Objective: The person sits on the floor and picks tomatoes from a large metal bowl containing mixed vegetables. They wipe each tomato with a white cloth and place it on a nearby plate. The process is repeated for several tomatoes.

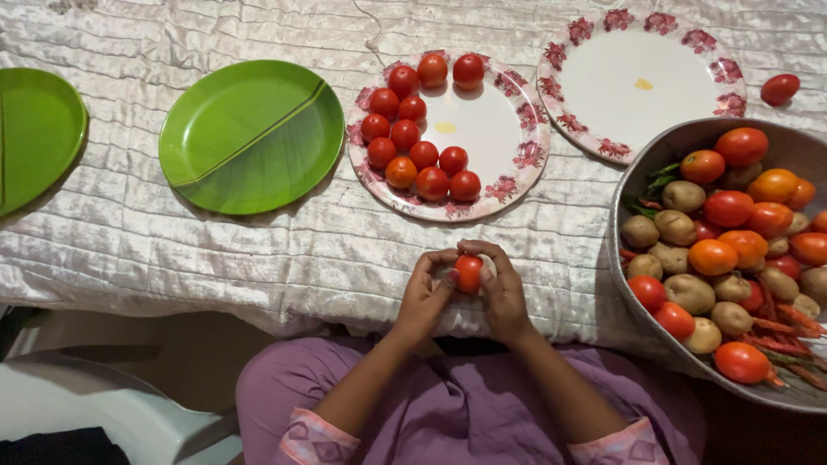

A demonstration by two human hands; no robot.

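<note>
A: Closest to us, a lap in purple cloth [465, 405], and just above it both hands meet at the tabletop [258, 250] edge around one small red tomato [469, 272].

B: Left hand [424, 297] curled, fingertips on the tomato's left side; right hand [502, 293] cupped on its right. Neither is fully closed, and the fruit is pinched between them, held just off the silvery cloth.

A: Ahead sits the floral plate with tomatoes [517, 129], about a dozen crowded along its left and top rim. Beyond it to the right, an empty floral plate [715, 65], and a stray tomato [780, 89] near the corner.

B: Two green plates [250, 133] off to the left. And the big metal bowl [637, 168] on the right is heaped with tomatoes, potatoes and chillies.

A: The risk I'd flag: it's a fingertip hold right over the edge, so a slip likely sends the tomato into the lap or onto the floor.

B: Squeezing too hard could split a ripe skin, too. And the plate's tomatoes are round and loose, so a nudge there may roll one off.
</note>
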